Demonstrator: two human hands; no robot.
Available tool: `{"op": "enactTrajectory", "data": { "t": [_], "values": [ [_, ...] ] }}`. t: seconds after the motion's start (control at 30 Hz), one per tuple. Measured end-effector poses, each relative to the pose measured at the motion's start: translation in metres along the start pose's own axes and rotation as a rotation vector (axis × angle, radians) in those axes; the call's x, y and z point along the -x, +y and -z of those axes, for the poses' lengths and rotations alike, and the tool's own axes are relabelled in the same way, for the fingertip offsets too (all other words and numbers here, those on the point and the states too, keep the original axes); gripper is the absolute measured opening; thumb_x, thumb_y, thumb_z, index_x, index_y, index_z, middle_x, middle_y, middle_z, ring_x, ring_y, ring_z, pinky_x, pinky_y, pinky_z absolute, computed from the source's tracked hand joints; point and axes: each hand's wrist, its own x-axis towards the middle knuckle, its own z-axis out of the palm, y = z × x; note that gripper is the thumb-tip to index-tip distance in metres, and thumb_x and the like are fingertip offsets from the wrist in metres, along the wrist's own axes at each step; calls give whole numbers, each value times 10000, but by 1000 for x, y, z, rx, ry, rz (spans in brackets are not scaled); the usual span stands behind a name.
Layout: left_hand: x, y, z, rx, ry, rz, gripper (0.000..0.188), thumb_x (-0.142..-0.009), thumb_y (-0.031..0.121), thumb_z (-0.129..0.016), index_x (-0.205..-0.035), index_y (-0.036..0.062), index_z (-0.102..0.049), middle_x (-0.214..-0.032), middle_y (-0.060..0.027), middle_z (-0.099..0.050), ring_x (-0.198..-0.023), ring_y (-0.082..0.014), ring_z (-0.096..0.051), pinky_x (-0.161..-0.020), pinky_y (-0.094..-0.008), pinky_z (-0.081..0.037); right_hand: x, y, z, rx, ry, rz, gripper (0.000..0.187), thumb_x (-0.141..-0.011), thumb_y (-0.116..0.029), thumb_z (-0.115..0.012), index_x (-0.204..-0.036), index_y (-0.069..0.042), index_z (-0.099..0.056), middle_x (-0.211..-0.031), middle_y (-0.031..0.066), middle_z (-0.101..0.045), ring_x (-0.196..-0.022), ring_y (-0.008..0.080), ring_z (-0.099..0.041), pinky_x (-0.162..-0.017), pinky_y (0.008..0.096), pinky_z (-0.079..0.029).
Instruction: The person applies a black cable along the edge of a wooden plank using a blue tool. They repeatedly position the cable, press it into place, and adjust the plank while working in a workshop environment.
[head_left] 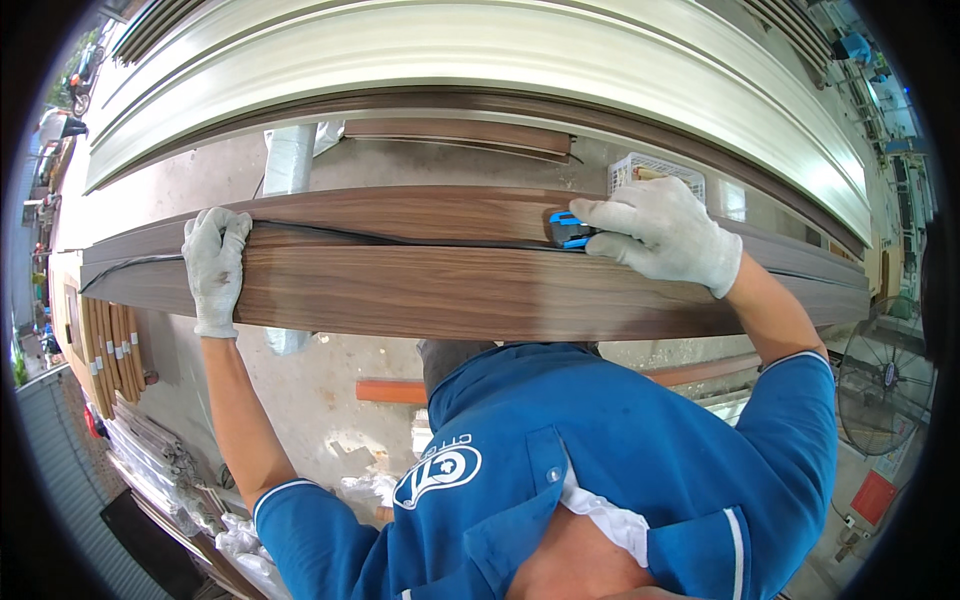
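Stretching from side to side, a brown wood-grain panel [480,295] is filling the middle of the view, a seam running along its length. A thin black strip [400,241] is following that seam on the right and slanting off it toward the left hand [215,270]; past the glove, it is trailing to the panel's left end. The left hand is pressing over the panel, its grip closing on the black strip. The right hand [660,232], also gloved, is holding a blue-and-black tool [570,231] at the seam, its grip clamping around the tool's right end. A blue shirt [650,430] is bordering the panel's near edge. Beyond the far edge, a white plastic crate [690,180] is sitting near the right hand, and a brown plank [450,133] is lying to its left. Farther off, long pale profiles [450,45] are running roughly parallel to the panel. Tan boards [110,345] are standing at the left, while a round fan [888,375] is facing in from the right.
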Motion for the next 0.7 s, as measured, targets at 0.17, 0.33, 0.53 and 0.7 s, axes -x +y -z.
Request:
{"op": "enactTrajectory", "data": {
  "t": [0.17,0.33,0.53,0.7],
  "values": [
    [-1,0,2,39,-8,-6,196,-954,155,-762,-853,31,-649,-880,-104,-661,-884,-293,-554,-823,-424,-466,32,5,9,80,-40,-86,406,-912,-319,-795,-1261,-127,-710,-722,68,-646,-650,262,-661,-574,404,-498],
    [-1,1,2,27,-18,-3,188,-943,158,-771,-849,39,-659,-878,-108,-673,-881,-302,-571,-821,-426,-470,46,-1,17,86,-29,-158,402,-903,-320,-803,-1241,-117,-722,-734,80,-654,-663,284,-666,-598,416,-505],
    [-1,2,1,-22,34,6,222,-925,200,-786,-822,46,-664,-849,-124,-684,-872,-335,-599,-804,-447,-474,20,2,12,1,-41,-119,360,-893,-297,-815,-1195,-114,-743,-715,82,-645,-659,285,-658,-598,418,-489],
    [0,1,1,-59,64,-32,247,-926,238,-779,-799,69,-651,-824,-97,-673,-862,-342,-597,-782,-466,-470,-18,-4,-1,-34,-48,-51,337,-893,-289,-817,-1177,-120,-752,-707,86,-645,-634,294,-647,-579,433,-475]
  ]
}}
